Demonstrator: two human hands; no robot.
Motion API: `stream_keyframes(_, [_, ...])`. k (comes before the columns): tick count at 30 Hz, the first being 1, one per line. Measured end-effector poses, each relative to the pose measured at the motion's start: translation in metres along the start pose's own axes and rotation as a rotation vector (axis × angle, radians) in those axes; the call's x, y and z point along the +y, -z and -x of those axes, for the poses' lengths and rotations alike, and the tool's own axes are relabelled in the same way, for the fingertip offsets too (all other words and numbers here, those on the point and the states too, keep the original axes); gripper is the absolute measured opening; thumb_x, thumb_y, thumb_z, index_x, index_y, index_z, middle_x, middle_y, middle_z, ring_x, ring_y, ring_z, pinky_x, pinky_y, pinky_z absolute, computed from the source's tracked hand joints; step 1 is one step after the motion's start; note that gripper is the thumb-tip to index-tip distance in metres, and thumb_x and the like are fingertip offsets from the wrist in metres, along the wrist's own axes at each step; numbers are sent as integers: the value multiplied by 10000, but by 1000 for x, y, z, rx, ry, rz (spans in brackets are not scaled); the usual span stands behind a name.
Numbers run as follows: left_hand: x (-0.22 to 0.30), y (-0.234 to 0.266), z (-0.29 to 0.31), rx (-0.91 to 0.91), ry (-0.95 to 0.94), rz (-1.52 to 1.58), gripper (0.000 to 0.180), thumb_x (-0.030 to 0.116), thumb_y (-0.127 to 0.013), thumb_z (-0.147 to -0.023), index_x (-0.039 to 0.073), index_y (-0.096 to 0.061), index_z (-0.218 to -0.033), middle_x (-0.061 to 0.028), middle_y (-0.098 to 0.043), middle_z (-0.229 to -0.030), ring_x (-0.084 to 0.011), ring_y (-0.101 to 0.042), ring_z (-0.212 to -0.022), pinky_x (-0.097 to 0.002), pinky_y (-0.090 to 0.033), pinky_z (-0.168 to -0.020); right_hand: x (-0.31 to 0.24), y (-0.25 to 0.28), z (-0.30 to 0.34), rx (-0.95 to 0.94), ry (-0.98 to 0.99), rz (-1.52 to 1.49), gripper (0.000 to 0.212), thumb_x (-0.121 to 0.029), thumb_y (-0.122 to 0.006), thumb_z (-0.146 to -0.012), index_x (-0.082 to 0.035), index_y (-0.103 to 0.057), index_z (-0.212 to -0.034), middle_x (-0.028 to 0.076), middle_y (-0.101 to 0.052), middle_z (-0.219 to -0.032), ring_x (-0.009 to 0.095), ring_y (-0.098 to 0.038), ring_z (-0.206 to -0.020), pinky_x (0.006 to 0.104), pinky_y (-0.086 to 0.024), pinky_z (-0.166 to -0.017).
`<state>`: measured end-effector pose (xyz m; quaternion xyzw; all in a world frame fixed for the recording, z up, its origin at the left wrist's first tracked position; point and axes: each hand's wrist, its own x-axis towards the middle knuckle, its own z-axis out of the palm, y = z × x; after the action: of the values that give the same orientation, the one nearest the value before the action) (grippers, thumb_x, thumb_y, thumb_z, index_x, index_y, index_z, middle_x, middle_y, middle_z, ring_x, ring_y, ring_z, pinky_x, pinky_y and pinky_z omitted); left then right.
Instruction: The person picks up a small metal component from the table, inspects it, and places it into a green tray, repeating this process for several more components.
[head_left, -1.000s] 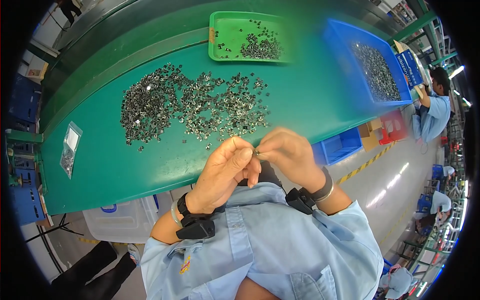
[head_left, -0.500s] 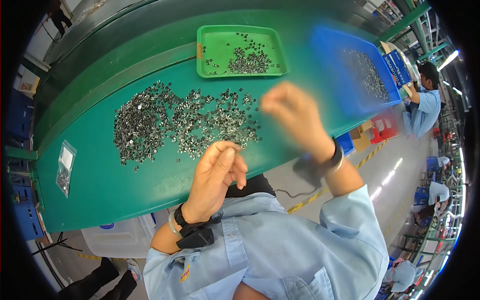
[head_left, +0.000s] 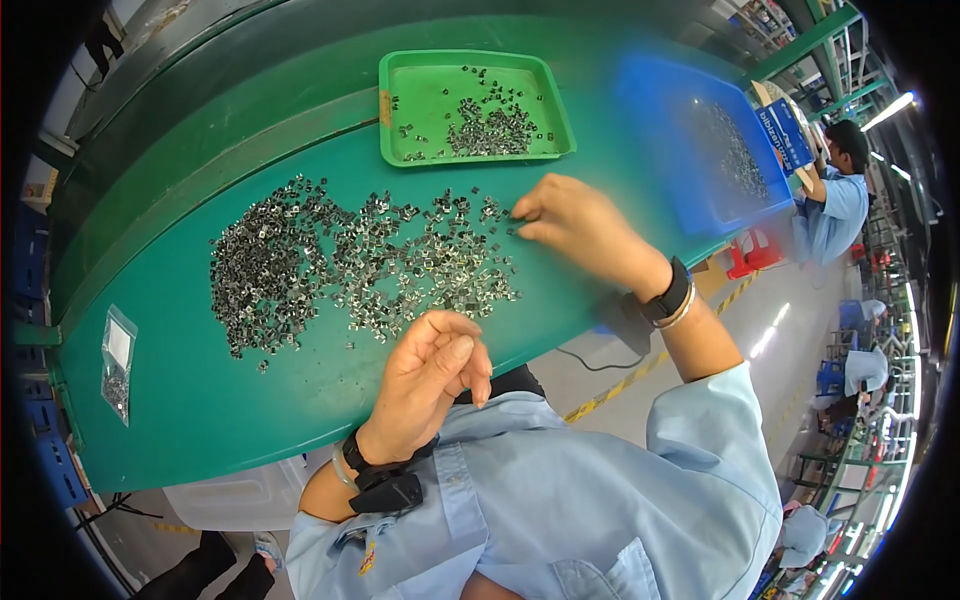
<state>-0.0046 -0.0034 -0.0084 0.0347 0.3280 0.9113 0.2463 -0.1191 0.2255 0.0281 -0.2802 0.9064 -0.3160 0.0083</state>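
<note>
Hundreds of small metal clips (head_left: pixel 360 265) lie spread in a loose heap across the green tabletop (head_left: pixel 200 400). My right hand (head_left: pixel 575 225) reaches to the heap's right edge, its grip narrow, fingertips pinched at what looks like one clip, though I cannot tell for sure. My left hand (head_left: pixel 430 375) hovers at the near edge, fingers loosely curled; whether they hold anything I cannot tell. Beyond sit a green tray (head_left: pixel 400 140) with more clips and a blurred blue bin (head_left: pixel 660 130).
</note>
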Motion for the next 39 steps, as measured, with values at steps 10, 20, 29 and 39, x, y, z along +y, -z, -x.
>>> stream_keyframes(10, [-2, -5, 0, 53, -34, -46, 161, 146, -445, -960, 24, -484, -1057, -89, -555, -801, -150, -551, -613, -280, -475, -554, -21, -9, 15, 54, 21, -62, 173, -57, -685, -748, -36, -595, -894, 81, -583, -846, 242, -586, -775, 334, -482, -698])
stream_keyframes(20, [0, -18, 3, 133, -32, -259, 203, 177, -449, -966, 8, -496, -1067, -76, -588, -864, -122, -563, -655, -252, -465, -574, -75, -27, 42, 198, 287, -7, 273, -60, -754, -645, -72, -587, -861, 57, -598, -836, 237, -584, -760, 340, -453, -651])
stream_keyframes(29, [8, -17, 9, 116, 14, -279, 186, 185, -491, -953, 11, -532, -1004, -64, -607, -865, -94, -560, -662, -228, -452, -565, -84, -29, 47, 196, 354, 75, 263, -84, -761, -609, -78, -598, -815, 40, -602, -820, 230, -573, -729, 328, -430, -630])
stream_keyframes(39, [7, -17, 10, 128, 3, -349, 170, 167, -491, -952, 10, -543, -993, -64, -611, -849, -93, -561, -662, -226, -455, -568, -83, -38, 55, 240, 335, -75, 202, -41, -719, -683, -56, -605, -849, 54, -612, -804, 231, -580, -723, 324, -437, -631])
